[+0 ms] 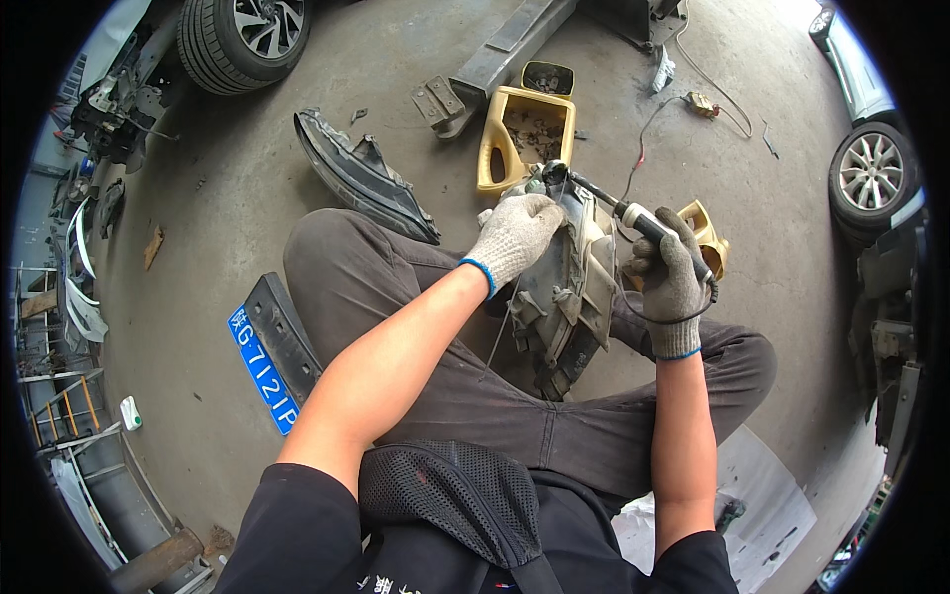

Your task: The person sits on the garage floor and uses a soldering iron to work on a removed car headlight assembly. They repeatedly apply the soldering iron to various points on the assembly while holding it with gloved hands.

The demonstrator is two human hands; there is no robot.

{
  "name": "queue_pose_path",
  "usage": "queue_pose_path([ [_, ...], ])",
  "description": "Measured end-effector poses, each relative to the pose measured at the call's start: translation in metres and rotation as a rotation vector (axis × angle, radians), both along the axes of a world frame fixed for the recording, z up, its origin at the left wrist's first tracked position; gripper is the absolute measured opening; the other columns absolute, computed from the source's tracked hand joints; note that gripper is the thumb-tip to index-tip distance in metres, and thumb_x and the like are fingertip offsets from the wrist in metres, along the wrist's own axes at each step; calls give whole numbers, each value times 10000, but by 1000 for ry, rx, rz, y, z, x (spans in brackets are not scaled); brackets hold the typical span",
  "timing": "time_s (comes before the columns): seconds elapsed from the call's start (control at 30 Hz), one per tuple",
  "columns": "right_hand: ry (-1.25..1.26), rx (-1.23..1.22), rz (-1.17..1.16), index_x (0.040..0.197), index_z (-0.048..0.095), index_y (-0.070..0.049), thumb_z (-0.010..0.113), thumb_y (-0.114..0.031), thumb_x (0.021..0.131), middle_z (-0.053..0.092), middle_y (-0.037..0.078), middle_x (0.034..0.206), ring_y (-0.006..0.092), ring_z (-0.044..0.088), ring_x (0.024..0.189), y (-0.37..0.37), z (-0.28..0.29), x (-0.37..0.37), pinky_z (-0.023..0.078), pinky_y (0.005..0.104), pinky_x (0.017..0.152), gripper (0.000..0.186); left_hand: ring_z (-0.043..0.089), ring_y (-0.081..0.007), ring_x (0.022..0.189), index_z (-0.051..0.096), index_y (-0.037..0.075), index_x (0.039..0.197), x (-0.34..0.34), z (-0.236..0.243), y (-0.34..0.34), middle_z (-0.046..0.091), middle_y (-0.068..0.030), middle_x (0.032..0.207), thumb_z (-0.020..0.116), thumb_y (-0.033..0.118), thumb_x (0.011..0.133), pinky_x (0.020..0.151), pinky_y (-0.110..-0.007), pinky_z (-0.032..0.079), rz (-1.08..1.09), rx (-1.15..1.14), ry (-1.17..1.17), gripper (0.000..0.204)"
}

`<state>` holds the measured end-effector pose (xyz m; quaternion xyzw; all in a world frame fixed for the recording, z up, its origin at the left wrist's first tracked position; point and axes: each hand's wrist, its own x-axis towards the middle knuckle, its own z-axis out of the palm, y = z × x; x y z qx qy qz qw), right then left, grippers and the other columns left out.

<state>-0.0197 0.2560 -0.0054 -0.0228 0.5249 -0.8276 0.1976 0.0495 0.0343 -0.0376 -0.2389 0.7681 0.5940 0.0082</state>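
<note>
A car headlight housing [564,302] of black and pale plastic stands tilted between my bent legs. My right hand [673,282], in a grey-stained knit glove, is closed around the white and black handle of a soldering iron [645,222]. The iron's metal shaft points up and left to the top end of the housing. On the housing's left side, near that end, is my gloved left hand [515,236], its fingers pinched together. A thin rod [503,332] runs down from under this hand, apparently held in it; the fingertips' grip is partly hidden.
Beyond the housing stands a cut-open yellow jug [487,148] with dark scraps inside. Another headlight part [366,178] lies at the left, above a blue licence plate [263,368]. A cut yellow container [705,238] sits past my right hand. Wires lead to a small yellow connector [703,104].
</note>
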Motion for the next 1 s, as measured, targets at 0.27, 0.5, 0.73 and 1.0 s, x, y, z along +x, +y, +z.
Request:
queue_pose_path([
  [0.27,-2,-11,8,1393,504,41,622,-203,963,679,131,931,162,630,683,1,-1,-2,548,281,627,508,487,-69,558,703,63,897,0,2,0,550,24,632,643,319,959,526,-265,388,-3,-22,-6,271],
  [0.5,-13,-20,4,1392,501,46,611,-194,972,676,139,933,163,628,686,0,3,0,550,286,635,496,490,-70,564,694,61,872,-1,1,0,551,21,636,642,315,958,531,-265,389,-3,-11,6,273],
  [0.73,-3,-15,15,1392,498,48,613,-199,971,668,141,936,156,609,687,2,-2,-3,541,285,627,501,491,-74,570,696,52,880,-1,5,0,555,17,639,643,313,956,536,-268,390,-13,-40,7,277],
  [1.0,-17,-14,7,1397,501,37,616,-216,968,679,131,912,166,635,665,2,-4,-4,531,278,603,511,491,-71,577,710,48,910,-1,-2,0,557,22,648,645,298,955,540,-263,387,-7,-8,48,262],
])
